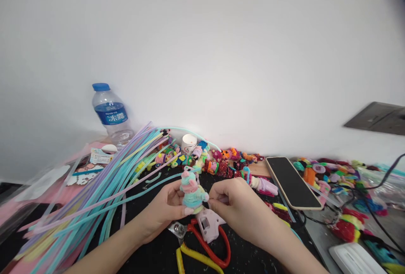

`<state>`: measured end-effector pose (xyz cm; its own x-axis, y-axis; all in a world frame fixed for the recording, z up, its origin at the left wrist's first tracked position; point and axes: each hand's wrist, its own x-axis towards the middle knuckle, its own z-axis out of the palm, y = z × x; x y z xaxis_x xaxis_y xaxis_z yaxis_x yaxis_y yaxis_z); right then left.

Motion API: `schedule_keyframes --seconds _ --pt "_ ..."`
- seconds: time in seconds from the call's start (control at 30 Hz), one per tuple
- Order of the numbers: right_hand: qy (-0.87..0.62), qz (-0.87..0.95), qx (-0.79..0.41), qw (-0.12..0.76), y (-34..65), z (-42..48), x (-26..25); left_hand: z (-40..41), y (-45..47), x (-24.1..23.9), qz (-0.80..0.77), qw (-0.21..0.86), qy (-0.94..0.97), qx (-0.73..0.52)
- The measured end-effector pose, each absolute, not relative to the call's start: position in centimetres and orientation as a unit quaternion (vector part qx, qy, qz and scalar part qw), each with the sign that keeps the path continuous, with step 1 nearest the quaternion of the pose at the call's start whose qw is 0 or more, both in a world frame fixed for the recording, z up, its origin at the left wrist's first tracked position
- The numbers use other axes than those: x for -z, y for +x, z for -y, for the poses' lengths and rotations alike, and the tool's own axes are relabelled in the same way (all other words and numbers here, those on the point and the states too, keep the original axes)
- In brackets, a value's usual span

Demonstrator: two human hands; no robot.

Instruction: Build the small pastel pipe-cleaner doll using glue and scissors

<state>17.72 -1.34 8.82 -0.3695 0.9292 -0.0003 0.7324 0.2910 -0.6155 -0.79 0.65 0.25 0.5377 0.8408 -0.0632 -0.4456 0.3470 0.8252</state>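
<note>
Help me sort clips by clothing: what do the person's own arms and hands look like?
The left hand and right hand are bare, with no gloves. No ring, watch or bracelet shows. The left forearm and right forearm are uncovered down to the picture's edge, so no sleeve is in view.

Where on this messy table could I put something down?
Bare black mat shows between the pipe cleaners and the left hand, and a strip by the pliers below the right hand. Both hands hold a pastel figure. Along the wall, small figures crowd up to the phone.
</note>
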Motion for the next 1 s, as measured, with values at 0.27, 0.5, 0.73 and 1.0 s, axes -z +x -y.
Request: schedule_keyframes --seconds 0.27,0.5,0.73,1.0 --pt "-0.549 0.784 -0.224 0.184 17.4 1.3 -8.7 -0.8 -0.6 -0.3 -0.258 0.766 0.408 -0.423" --pt "-0.587 0.78 -0.104 0.189 16.0 1.7 -6.9 -0.9 -0.5 -0.2 -0.305 0.734 0.418 -0.441" --pt "-0.599 0.762 -0.106 0.221 15.6 1.6 -5.9 -1.0 -0.3 -0.5 -0.342 0.708 0.391 -0.478" --pt "-0.57 0.777 -0.118 0.239 16.0 1.4 -6.0 -1.1 -0.3 -0.5 -0.35 0.693 0.386 -0.498"
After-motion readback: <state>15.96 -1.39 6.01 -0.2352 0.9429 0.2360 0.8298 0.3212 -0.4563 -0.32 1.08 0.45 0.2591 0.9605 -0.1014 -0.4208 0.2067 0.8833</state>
